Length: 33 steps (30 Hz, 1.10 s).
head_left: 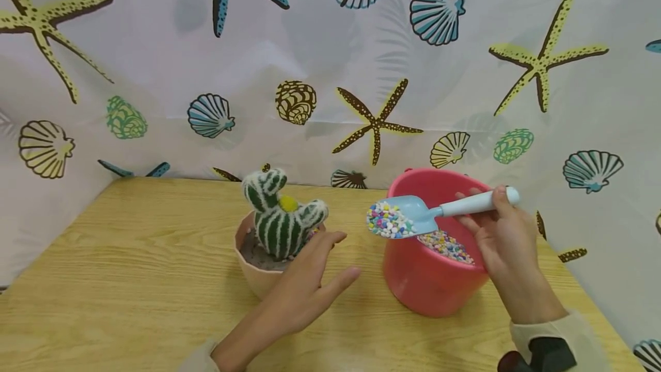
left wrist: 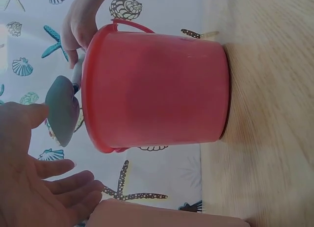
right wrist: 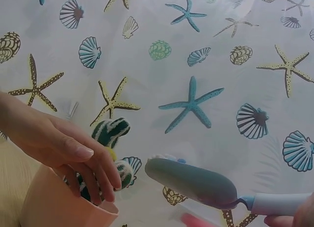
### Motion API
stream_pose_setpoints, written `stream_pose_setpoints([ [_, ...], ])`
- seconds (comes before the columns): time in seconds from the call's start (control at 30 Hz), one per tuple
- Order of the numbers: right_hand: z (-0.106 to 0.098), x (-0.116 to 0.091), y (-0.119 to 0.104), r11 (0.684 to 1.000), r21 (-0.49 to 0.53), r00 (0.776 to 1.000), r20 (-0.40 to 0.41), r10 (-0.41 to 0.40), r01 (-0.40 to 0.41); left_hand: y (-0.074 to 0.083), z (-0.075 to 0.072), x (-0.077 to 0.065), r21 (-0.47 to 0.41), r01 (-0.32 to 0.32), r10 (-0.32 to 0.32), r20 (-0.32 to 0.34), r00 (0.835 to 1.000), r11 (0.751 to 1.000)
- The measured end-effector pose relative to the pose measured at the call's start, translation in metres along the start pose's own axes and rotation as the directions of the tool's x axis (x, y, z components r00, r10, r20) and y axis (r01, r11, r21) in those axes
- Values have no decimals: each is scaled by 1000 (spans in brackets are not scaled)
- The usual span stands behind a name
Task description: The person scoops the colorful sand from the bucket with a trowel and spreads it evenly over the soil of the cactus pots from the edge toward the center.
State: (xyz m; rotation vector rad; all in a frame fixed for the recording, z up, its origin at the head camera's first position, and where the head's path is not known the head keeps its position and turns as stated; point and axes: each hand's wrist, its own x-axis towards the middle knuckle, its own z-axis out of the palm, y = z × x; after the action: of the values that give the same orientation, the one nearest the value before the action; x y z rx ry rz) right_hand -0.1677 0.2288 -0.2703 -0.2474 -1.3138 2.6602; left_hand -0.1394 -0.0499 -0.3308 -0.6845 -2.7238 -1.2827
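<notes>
The right hand (head_left: 508, 240) is gripping the scoop (head_left: 424, 220) near the end of its pale handle, the thumb lying along the top and the fingers passing behind and below. The scoop is hovering over the bucket (head_left: 434, 289), its blue blade pointing left and its tip reaching out past the rim on that side. A heap of mixed-colour pellets (head_left: 388, 220) is filling the front of the blade, and more pellets (head_left: 446, 247) are lying inside the bucket. The pink bucket is standing toward the right edge of the table (head_left: 129, 263).

The left hand (head_left: 312, 289) is holding nothing; its fingers are extending loosely, thumb apart, between the viewer and the pot (head_left: 258, 280). It is overlapping the pot's right side in the head view, and whether it is touching the rim cannot be told. The pot is standing left of the bucket, nearer the table's back edge than its left edge. A knitted-looking cactus (head_left: 279, 231) is rising from the grey fill (head_left: 253, 250), bearing a yellow flower (head_left: 288, 204).

Beyond the back edge, a white cloth (head_left: 310, 33) is hanging, showing starfish and shells. Light sleeves (head_left: 578, 332) are covering both forearms.
</notes>
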Motion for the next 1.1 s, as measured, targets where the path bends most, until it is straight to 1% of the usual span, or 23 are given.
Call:
stream_pose_setpoints([
  [0.13, 3, -2, 3, 1000, 3, 1000, -1, -2, 2, -2, -3, -6, 0, -14, 14, -35, 999, 1000],
  [0.2, 5, -2, 5, 1000, 3, 1000, -7, -3, 3, -3, -5, -9, 3, -31, 31, -53, 998, 1000],
  [0.27, 7, -3, 7, 1000, 2, 1000, -12, 4, -4, -5, -7, -13, 2, -28, 28, -65, 998, 1000],
  [0.33, 9, -3, 9, 1000, 7, 1000, -18, 14, -14, -5, -8, -17, -9, -16, 15, -69, 997, 1000],
  [0.43, 12, -4, 11, 1000, 7, 999, -19, 30, -30, -7, -11, -24, -49, 29, -32, -61, 998, 998],
  [0.5, 14, -4, 12, 999, 4, 999, -13, 34, -34, -8, -13, -27, -73, 47, -51, -59, 997, 996],
  [0.77, 22, -5, 15, 1000, 0, 999, 22, 30, -30, -16, -24, -41, -160, 65, -83, -111, 990, 985],
  [0.87, 27, -6, 16, 999, -16, 999, 20, 38, -38, -19, -29, -44, -146, 60, -80, -134, 988, 988],
  [0.93, 30, -8, 18, 999, -26, 999, 19, 44, -44, -22, -32, -46, -118, 28, -48, -171, 984, 993],
  [1.03, 34, -9, 21, 998, -50, 999, 18, 49, -48, -26, -37, -48, -71, 19, -34, -221, 975, 997],
  [1.1, 37, -10, 22, 997, -60, 999, 15, 47, -46, -29, -41, -49, -22, 11, -17, -264, 964, 1000],
])
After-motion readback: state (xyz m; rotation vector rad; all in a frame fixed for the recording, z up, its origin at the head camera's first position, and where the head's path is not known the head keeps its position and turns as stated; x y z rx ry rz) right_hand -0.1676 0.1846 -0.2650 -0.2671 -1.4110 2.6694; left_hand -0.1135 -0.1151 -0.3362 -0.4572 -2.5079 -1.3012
